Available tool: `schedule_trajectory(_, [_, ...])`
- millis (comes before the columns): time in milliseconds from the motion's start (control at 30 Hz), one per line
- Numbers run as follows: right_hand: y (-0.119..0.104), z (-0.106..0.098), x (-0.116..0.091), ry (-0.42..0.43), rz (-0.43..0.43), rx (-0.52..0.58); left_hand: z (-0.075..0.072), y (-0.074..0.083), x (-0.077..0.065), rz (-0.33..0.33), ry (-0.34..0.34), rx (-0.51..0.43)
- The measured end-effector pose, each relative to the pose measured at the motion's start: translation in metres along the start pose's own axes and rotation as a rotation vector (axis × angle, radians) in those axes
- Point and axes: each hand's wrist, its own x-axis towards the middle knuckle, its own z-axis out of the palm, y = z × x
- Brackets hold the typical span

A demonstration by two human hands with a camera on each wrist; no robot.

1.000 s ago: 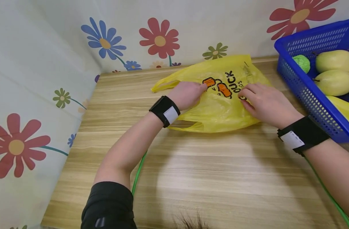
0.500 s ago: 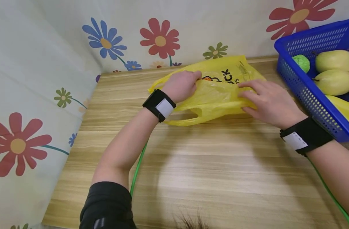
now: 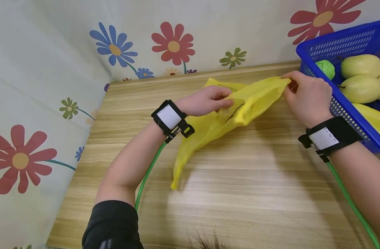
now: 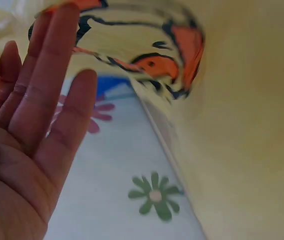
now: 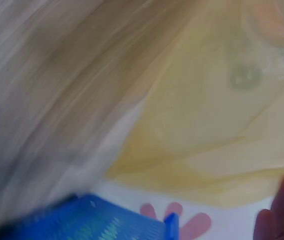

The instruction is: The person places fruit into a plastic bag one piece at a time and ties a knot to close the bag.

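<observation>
A yellow plastic carrier bag point(image 3: 258, 95) is lifted and folded over the tabletop, one handle hanging down toward the front. My right hand point(image 3: 311, 97) pinches its right end between thumb and fingers, beside the blue basket. At the bag's left part, my left hand point(image 3: 204, 101) reaches with thumb and fingers apart, touching the plastic. The left wrist view has that hand's fingers point(image 4: 46, 90) fairly straight beside the bag point(image 4: 247, 130) and its orange-and-black print. In the right wrist view the bag point(image 5: 197, 140) spreads thin and see-through, with fingertips point(image 5: 282, 205) at the right edge.
A blue perforated basket point(image 3: 317, 57) stands at the right with pale yellow-green pears point(image 3: 362, 65), a green ball point(image 3: 326, 69) and something yellow point(image 3: 373, 119). Behind the wooden table point(image 3: 227, 193) hangs a flower-print cloth point(image 3: 205, 31). Green cables point(image 3: 149, 169) trail from both wristbands.
The bag lay flat with its print up; it has been raised and folded. My right hand moved right and back, gripping its end. The left hand turned and loosened, its fingers now apart.
</observation>
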Motion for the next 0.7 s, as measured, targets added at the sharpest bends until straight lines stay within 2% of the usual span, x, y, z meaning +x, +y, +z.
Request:
schedule_trajectory(67, [0.002,0.002,0.006,-0.083,0.047,0.079,0.001,0.005,0.001,0.004,-0.011,-0.116])
schedule_trajectory(133, [0.004,0.004,0.012,-0.198,0.083,0.177,0.003,0.008,0.003,-0.018,0.025,-0.194])
schedule_trajectory(200, [0.006,0.006,0.014,-0.301,0.096,0.251,0.004,0.007,0.006,-0.049,0.095,-0.256])
schedule_trajectory(267, [0.009,0.009,0.014,-0.362,0.102,0.292,0.006,0.003,0.009,-0.096,0.193,-0.296])
schedule_trajectory(367, [0.009,0.010,0.009,-0.349,0.101,0.318,0.010,-0.005,0.012,-0.152,0.346,-0.345])
schedule_trajectory(467, [0.004,0.006,0.002,-0.252,0.079,0.416,0.014,-0.010,0.015,-0.179,0.471,-0.339])
schedule_trajectory(533, [-0.003,0.001,-0.003,-0.190,0.035,0.538,0.016,-0.011,0.018,-0.191,0.527,-0.336])
schedule_trajectory(600, [-0.011,-0.003,-0.007,-0.171,-0.020,0.643,0.017,-0.011,0.021,-0.213,0.565,-0.332])
schedule_trajectory(700, [-0.028,-0.004,-0.010,-0.206,-0.052,0.651,0.018,-0.009,0.027,-0.245,0.602,-0.328])
